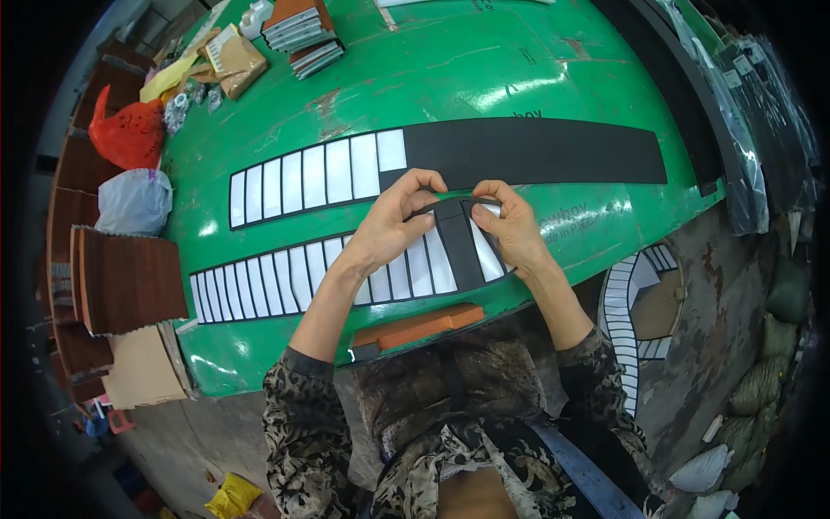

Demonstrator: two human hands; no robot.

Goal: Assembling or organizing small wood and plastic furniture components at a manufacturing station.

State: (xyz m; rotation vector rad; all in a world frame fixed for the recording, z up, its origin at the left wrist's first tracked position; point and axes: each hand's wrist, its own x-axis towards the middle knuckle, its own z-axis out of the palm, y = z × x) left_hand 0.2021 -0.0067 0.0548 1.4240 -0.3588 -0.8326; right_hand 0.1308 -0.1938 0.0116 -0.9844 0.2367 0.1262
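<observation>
A long black strip (463, 251) with a row of white rectangular patches lies along the near side of the green table. Near its right end, my left hand (389, 227) pinches the far edge between thumb and fingers. Just to the right, my right hand (512, 232) grips the same edge, its thumb on a white patch (487, 246). The edge between my hands is lifted and bowed. Behind them a second black strip (536, 151) lies flat, with white patches on its left part and bare black on its right. My fingertips partly hide the held edge.
The green table (415, 86) carries stacked brown-covered pieces (298, 30) at the back. Left stand a red bag (130, 134), a white bag (134, 203) and brown panels (130, 278). An orange-brown bar (424, 324) lies at the front edge. A patched strip (618, 320) hangs at right.
</observation>
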